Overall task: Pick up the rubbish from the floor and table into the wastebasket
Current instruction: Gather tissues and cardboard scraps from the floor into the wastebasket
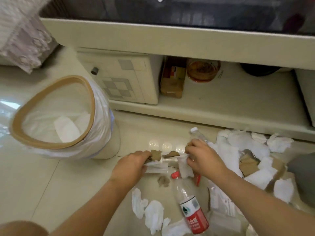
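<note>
Lying nearest the camera, a plastic bottle [190, 201] with a red cap and red label is resting on the tiled floor [42, 181] among crumpled tissues [153, 215]. Just beyond it, the left hand [133, 163] is pinching a white tissue and brown paper scrap [156, 155], while the right hand [202, 157] is gripping another white tissue [185, 168]. More rubbish [247, 150] is piling to the right. Well left of both hands, the lined wastebasket [56, 116] is standing open.

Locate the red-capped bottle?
Head view, lower centre-right: the red-capped bottle lies on the floor between the forearms, cap just below the right hand, crumpled tissues to its left.
</note>
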